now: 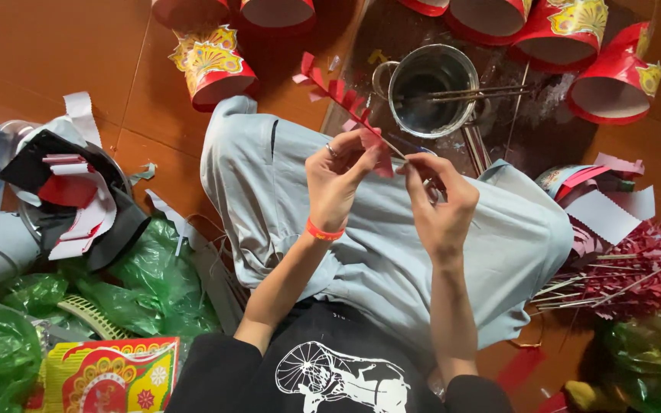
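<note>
Head view, frame centre: left hand (336, 186) has its fingers pinched shut on a thin stick wrapped in red fringed paper (338, 92) — the strip runs up and left from the fingertips. Right hand (441, 203) is curled closed too, thumb and forefinger nipping the same stick's lower end. Both forearms rise from the bottom edge, wrists bent over grey-trousered knees (376, 252). Tight room — metal cup (430, 92) just above, finished red sticks (629, 279) at right, green plastic bags (147, 283) at left.
</note>
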